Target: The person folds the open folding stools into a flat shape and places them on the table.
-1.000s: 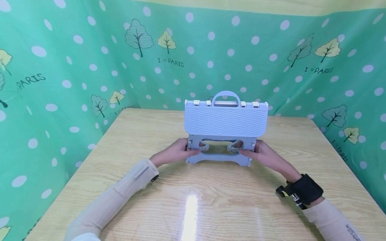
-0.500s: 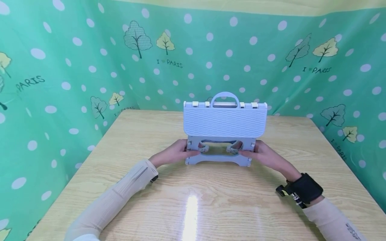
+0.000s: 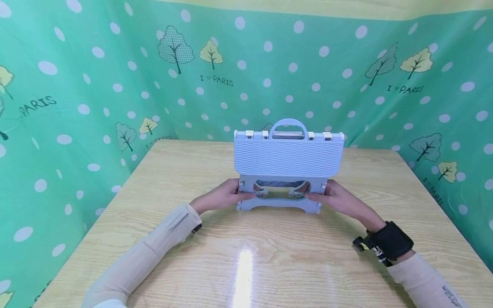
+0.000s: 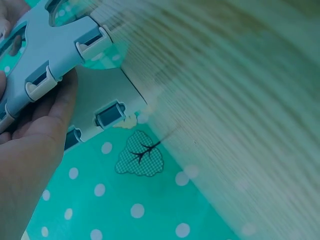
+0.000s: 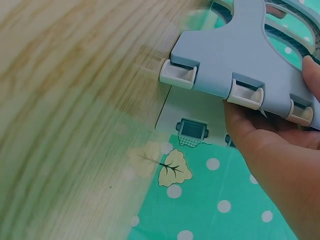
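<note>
A pale blue folding step stool [image 3: 288, 156] stands partly unfolded near the middle of the table, its ribbed top panel and arched carry handle [image 3: 289, 122] toward the back. My left hand [image 3: 225, 194] grips the left edge of its front leg panel, thumb over the front face. The right hand [image 3: 343, 200] holds the opposite edge in the same way. In both wrist views, fingers reach behind the front leg panel [image 5: 225, 55], between it and the rear leg panel [image 4: 107, 90]. Parts of those fingers are hidden behind the plastic.
The wood-grain table [image 3: 185, 265] spreads around the stool, with a bright light reflection toward the front. A green curtain [image 3: 215, 111] with white dots and printed trees hangs behind the table and along its sides.
The stool's top panel has tilted slightly, and more of the rear leg part shows through the front opening. Both hands keep their grip in nearly the same place.
</note>
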A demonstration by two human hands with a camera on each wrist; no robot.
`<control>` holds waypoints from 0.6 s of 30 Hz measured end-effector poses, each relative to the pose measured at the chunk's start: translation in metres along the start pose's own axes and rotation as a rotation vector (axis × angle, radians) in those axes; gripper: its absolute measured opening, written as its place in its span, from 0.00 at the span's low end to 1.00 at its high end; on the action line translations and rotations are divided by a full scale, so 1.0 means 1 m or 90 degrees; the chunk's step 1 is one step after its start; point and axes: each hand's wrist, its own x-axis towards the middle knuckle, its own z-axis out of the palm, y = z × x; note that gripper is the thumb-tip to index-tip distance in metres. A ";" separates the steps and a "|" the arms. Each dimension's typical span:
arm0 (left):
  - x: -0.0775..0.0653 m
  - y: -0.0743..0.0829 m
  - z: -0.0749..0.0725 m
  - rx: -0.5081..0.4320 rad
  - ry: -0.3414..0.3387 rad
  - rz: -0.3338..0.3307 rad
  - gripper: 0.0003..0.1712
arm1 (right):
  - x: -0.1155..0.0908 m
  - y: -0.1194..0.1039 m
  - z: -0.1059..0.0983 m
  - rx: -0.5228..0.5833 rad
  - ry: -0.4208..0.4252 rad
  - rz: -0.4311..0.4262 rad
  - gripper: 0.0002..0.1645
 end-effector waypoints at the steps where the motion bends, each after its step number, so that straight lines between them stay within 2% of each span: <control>1: 0.000 0.000 0.000 -0.002 -0.001 0.001 0.15 | 0.000 0.000 0.000 -0.001 0.000 0.000 0.10; 12: 0.000 0.001 0.000 -0.008 -0.007 0.007 0.15 | -0.001 -0.002 0.000 -0.021 0.002 0.017 0.11; 18: 0.000 0.001 0.000 -0.006 -0.009 0.002 0.14 | 0.000 -0.003 0.000 -0.004 -0.008 0.021 0.12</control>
